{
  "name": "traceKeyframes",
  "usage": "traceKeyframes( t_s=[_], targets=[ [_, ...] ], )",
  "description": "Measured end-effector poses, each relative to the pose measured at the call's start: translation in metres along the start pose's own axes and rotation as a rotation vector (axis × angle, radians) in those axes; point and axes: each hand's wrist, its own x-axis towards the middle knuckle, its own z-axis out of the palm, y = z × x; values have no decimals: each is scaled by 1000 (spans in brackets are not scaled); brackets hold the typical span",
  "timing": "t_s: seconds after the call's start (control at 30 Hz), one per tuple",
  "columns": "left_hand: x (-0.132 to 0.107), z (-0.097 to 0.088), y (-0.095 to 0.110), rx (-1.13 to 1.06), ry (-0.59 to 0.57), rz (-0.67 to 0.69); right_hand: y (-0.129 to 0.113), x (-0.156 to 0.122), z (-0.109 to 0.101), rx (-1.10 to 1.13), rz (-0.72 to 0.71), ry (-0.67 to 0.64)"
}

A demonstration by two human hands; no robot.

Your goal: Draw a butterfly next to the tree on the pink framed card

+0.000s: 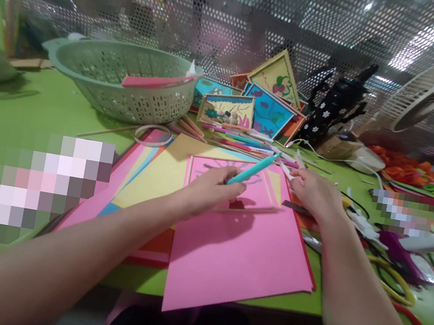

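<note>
My left hand [212,188] is closed round a teal pen [252,170], its tip down on a small pink framed picture [238,185] that lies on a large pink sheet [235,254]. My right hand [314,192] rests at the picture's right edge with its fingers curled; a thin white stick pokes out near the fingertips, and I cannot tell whether the hand grips it. Yellow, orange and blue paper sheets [156,174] lie under the pink one.
A green plastic colander [123,77] stands at the back left. Finished framed pictures [252,102] lean behind several markers [241,139]. A tape ring [154,135], a white fan [428,95], orange scraps, yellow-handled scissors [392,283] and red-handled ones crowd the right. The green table edge runs along the front.
</note>
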Motion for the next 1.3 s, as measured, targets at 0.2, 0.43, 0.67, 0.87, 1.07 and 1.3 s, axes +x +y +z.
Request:
traceKeyframes(
  t_s=[0.2,0.43,0.67,0.87,1.07,1.3],
  targets=[
    [-2,6,-2,31,-63,-26,-7,-11,10,489,-220,434],
    [-3,10,-2,29,-87,-13,-32,-36,32,552,-753,330],
    [-9,12,-7,123,-61,174,-27,-27,31,740,-640,420],
    [-28,23,-7,574,-204,500,-24,-16,21,1140,-308,492],
    [-41,41,-19,962,-599,667,-29,-15,19,1336,-255,481],
    [-46,38,-13,1079,-605,644,-34,-21,17,1397,-208,476]
  ],
)
